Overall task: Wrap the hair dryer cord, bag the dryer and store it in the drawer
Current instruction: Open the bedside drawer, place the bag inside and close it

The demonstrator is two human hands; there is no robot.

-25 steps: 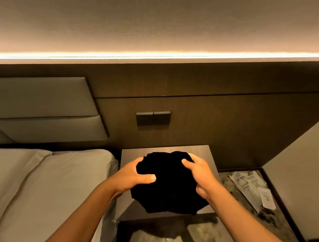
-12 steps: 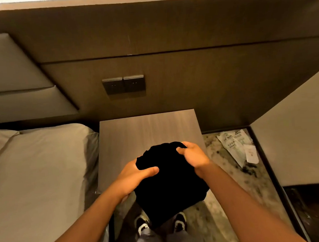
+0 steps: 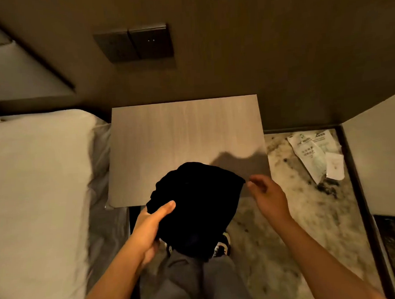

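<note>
Left hand [image 3: 150, 224] gripped the black bag [image 3: 195, 209] — dryer presumably inside — above the nightstand's [image 3: 184, 131] front edge; right hand [image 3: 265, 195] hung loose, released, free to open the drawer, unseen here.

Nothing here reads clearly. The white paper packets [image 3: 312, 152] lying on the marbled floor [image 3: 287, 201] right of the nightstand [image 3: 186, 131] carry printed lines and perhaps a green mark, but the lettering is too small and blurred to make out.
</note>
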